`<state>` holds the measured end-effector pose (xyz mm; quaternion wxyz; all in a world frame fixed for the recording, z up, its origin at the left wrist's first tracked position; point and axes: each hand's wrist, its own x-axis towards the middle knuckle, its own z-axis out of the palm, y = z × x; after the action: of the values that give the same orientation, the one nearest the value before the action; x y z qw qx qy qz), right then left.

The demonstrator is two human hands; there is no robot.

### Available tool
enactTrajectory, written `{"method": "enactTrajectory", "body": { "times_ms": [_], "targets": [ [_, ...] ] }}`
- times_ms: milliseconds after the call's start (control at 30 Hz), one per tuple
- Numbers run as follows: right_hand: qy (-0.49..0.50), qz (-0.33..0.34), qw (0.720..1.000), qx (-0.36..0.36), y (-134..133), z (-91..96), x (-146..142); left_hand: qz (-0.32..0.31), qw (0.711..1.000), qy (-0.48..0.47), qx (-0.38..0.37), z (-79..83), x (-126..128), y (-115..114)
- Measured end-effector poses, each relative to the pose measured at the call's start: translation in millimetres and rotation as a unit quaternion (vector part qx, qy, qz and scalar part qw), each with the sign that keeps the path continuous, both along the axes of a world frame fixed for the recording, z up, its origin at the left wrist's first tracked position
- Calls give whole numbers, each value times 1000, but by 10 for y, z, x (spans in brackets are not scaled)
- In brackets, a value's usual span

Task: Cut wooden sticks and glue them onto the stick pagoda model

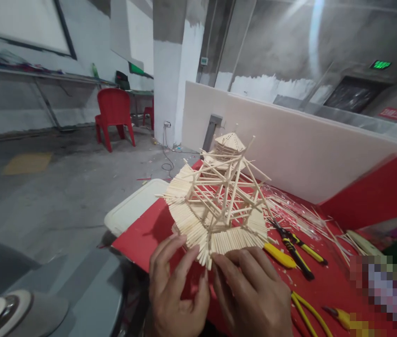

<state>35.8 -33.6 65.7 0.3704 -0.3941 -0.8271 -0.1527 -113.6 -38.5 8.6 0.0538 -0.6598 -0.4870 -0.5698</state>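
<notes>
A pagoda-like model built from thin pale wooden sticks stands on a red tabletop. Its wide, sloped lower eave flares toward me, with an open lattice frame above. At the near corner of that eave, my left hand holds the rim, fingers on top and thumb below. My right hand is closed at the same corner, its thumb and index finger pinching the edge of the sticks. Whether a loose stick is between those fingertips is hidden. Behind stands a smaller stick tower with a pointed roof, partly overlapped by the frame.
Right of the model lie yellow-and-black pliers, a yellow-handled tool and yellow-handled pliers. Loose sticks in plastic wrap lie behind them. A white board borders the table's far side. A grey stool stands at left.
</notes>
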Motion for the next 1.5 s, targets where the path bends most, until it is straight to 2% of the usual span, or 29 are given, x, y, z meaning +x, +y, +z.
{"method": "enactTrajectory", "body": {
  "times_ms": [367,567,800,1000,1267,1500],
  "targets": [
    [-37,17,998,-37,34,132,-14,-33,999,-6,19,24,34,60],
    [8,37,998,-49,28,140,-24,-33,999,-4,18,28,40,76],
    [79,53,990,-101,-6,109,67,-38,999,0,20,-12,32,88],
    [106,60,972,-200,39,82,78,-43,999,-1,33,-29,30,117],
    [105,67,970,-207,58,74,90,-27,999,-1,21,-63,52,118],
    [101,72,972,-198,65,69,109,-24,999,3,24,-10,68,104]
  ]
}}
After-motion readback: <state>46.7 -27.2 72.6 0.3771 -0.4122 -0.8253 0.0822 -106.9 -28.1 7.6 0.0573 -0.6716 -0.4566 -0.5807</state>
